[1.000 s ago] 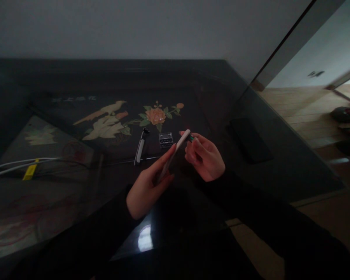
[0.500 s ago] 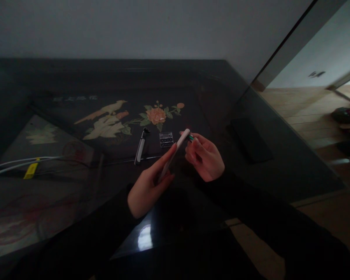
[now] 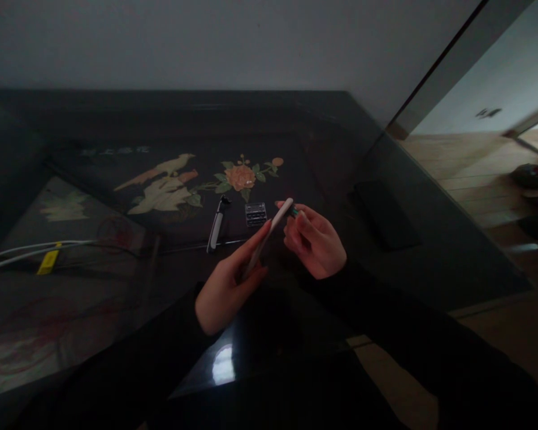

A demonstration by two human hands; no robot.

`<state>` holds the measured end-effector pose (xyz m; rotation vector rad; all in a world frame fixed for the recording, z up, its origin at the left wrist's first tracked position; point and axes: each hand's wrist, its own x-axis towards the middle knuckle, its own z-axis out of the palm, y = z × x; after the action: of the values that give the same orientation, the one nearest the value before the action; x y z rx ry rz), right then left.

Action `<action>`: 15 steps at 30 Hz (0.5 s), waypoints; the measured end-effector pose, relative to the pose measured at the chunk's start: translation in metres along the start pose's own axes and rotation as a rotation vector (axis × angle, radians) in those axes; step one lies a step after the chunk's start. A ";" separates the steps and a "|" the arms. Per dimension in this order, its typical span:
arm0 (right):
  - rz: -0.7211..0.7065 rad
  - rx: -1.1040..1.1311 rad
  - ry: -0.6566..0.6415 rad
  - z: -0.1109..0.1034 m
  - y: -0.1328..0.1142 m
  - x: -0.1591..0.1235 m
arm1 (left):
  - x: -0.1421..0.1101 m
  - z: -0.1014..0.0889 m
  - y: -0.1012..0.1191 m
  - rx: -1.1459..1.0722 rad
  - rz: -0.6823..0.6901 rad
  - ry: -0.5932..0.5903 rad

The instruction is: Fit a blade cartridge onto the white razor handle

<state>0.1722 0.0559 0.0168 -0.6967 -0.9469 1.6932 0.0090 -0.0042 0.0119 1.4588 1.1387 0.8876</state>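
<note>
My left hand [image 3: 231,292] is closed around a slim white bar-like object [image 3: 278,218], which tilts up and away to the right. Its kind cannot be made out. My right hand [image 3: 316,242] pinches a small dark and green piece [image 3: 295,211] against the upper end of that object. The fingers hide most of the small piece. Just beyond my hands, a small clear plastic case [image 3: 256,214] with dark contents lies on the dark glossy table [image 3: 296,113]. Left of the case lies a razor [image 3: 217,226] with a white and black handle, its head pointing away.
A flat black object [image 3: 388,215] lies on the table to the right. White cables [image 3: 36,248] with a yellow tag [image 3: 49,261] show at the left. A bird and flower picture [image 3: 240,178] decorates the tabletop. The wall [image 3: 183,48] stands behind the table.
Almost nothing differs. My hands keep the same hold, and the small green piece stays at the upper end of the white object.
</note>
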 end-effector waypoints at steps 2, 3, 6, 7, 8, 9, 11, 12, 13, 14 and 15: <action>-0.005 0.000 0.000 0.001 -0.002 -0.001 | 0.001 -0.002 0.000 -0.002 -0.007 0.007; -0.010 0.001 0.001 0.001 -0.002 -0.001 | 0.002 -0.002 -0.001 -0.002 -0.008 0.010; -0.021 0.009 0.005 0.000 -0.003 -0.001 | 0.003 -0.003 -0.001 -0.012 -0.005 0.013; -0.022 0.010 0.005 0.000 -0.002 -0.001 | 0.003 -0.003 -0.001 -0.017 -0.003 0.013; -0.021 0.009 0.004 -0.001 -0.002 -0.001 | 0.003 -0.003 -0.001 -0.021 -0.004 0.012; -0.020 0.008 0.004 -0.001 -0.001 0.000 | 0.003 -0.003 -0.001 -0.022 -0.007 0.008; -0.014 0.004 0.004 -0.001 0.000 0.000 | 0.003 -0.003 -0.002 -0.020 -0.015 0.000; -0.009 0.003 0.006 -0.001 0.000 -0.001 | 0.003 -0.003 -0.002 -0.016 -0.019 -0.006; -0.005 0.002 0.011 -0.001 0.001 -0.001 | 0.002 -0.002 -0.002 -0.010 -0.022 -0.012; -0.003 0.003 0.017 -0.001 0.001 -0.001 | 0.002 -0.002 -0.002 -0.005 -0.024 -0.017; -0.002 0.005 0.023 -0.001 0.001 0.000 | 0.001 -0.002 -0.002 -0.001 -0.022 -0.020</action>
<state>0.1723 0.0556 0.0154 -0.7101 -0.9269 1.6815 0.0069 -0.0028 0.0102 1.4486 1.1378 0.8566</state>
